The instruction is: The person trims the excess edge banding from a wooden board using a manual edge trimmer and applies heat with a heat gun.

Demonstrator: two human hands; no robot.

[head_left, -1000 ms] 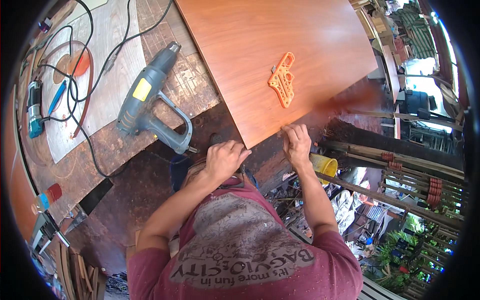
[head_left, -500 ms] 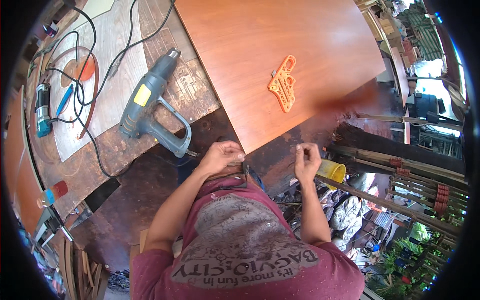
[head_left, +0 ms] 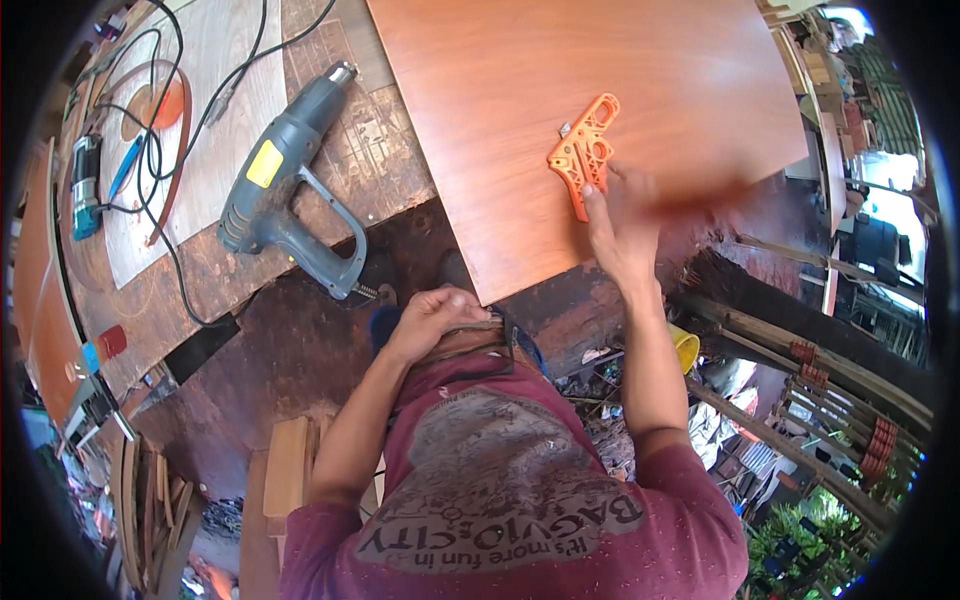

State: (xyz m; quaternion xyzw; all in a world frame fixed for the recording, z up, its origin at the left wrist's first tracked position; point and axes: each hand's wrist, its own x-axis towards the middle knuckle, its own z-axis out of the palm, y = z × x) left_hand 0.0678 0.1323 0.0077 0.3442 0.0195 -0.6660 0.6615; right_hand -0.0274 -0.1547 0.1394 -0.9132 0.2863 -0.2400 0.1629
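A reddish-brown wooden panel (head_left: 500, 130) has its near corner pointing toward me. On it lies an orange plastic hand tool (head_left: 580, 160) with a ribbed frame, a loop at its far end and a small metal piece at its side. My right hand (head_left: 627, 235) reaches over the panel to this tool. Its thumb is by the tool's near end, the other fingers spread to the right and partly blurred. Close to the panel's corner, in front of my waist, my left hand (head_left: 437, 320) is closed, thumb against curled fingers. What it pinches, if anything, is hidden.
Left of the panel, a grey heat gun (head_left: 290, 180) rests on a worn workbench (head_left: 375, 150). Black cords (head_left: 190, 165), a teal-and-black power tool (head_left: 86, 185) and a blue pen (head_left: 125, 168) are farther left. A yellow container (head_left: 685, 348) is at right, beside wooden slats (head_left: 800, 440).
My right hand has moved forward from beside the panel's edge to the orange tool, its fingers spreading. My left hand stays closed near the corner. The view has shifted slightly.
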